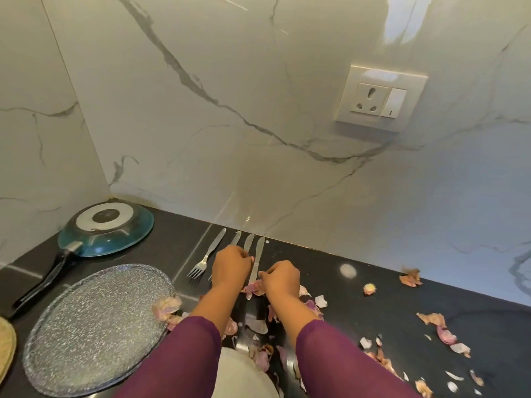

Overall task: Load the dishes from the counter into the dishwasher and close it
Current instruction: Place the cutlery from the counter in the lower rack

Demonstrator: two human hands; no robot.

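Note:
Several pieces of steel cutlery lie side by side on the black counter (402, 305) against the marble wall: a fork (207, 255) at the left, a second fork (236, 239), a knife (248, 241) and another knife (258, 254) at the right. My left hand (231, 265) rests over the second fork, its fingers curled and pinched at the middle knife. My right hand (280, 278) is beside it, fingertips closed on the right knife near its blade. Both knives still lie on the counter. Both arms wear purple sleeves.
An upturned teal frying pan (106, 228) with a black handle sits in the left corner. A speckled grey round tray (97, 326) lies in front of it, a woven mat (5, 349) at the left edge. Onion peels (442, 331) are scattered around. A pale dish (244, 374) shows below; a wall socket (376, 99) above.

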